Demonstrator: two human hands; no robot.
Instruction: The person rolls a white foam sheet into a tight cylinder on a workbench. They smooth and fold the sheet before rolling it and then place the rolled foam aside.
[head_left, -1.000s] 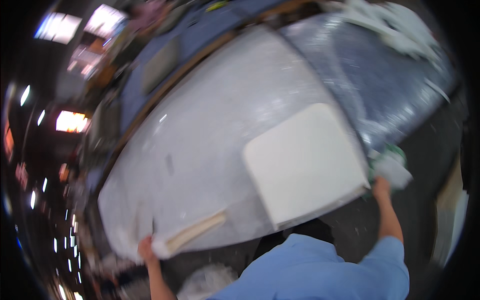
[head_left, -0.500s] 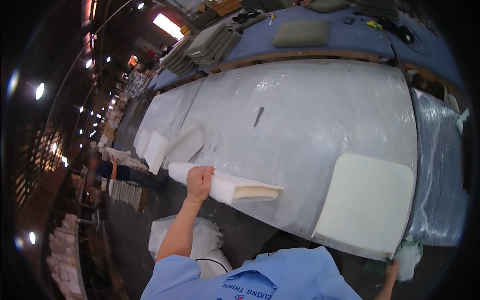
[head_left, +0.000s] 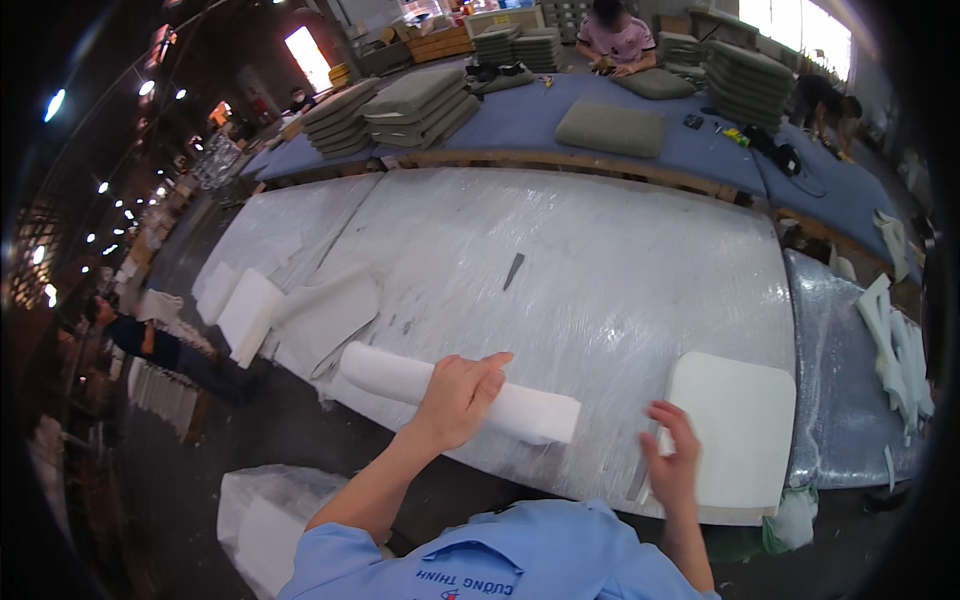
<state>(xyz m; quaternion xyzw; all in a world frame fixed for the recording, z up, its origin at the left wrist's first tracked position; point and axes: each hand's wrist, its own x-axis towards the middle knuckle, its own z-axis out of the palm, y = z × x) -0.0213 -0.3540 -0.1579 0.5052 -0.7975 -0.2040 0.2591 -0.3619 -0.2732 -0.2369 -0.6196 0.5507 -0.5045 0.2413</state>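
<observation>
My left hand [head_left: 458, 402] lies across a folded roll of white padding [head_left: 535, 412] at the table's near edge. Its fingers stretch past the roll's far side and do not wrap round it. My right hand [head_left: 672, 455] is over the left edge of a flat white foam seat pad [head_left: 738, 430], its fingers apart and slightly blurred. A narrow grey strip [head_left: 637, 478] shows beside that hand; I cannot make out what it is. On the plastic-covered table [head_left: 600, 270], a dark tapered blade-like piece [head_left: 514, 271] lies beyond both hands.
A loose pale sheet [head_left: 330, 305] and white padding blocks [head_left: 250, 315] lie on the left. Grey-green cushions [head_left: 418, 105] are stacked on the blue table [head_left: 520, 115] behind. Two people [head_left: 617, 45] work at that table; another person stands at left. A plastic bag [head_left: 265, 520] stands below.
My right hand has come up from the lower right corner to the foam pad's left edge. The padding roll has turned over, and my left hand has loosened from a grip. The view has shifted.
</observation>
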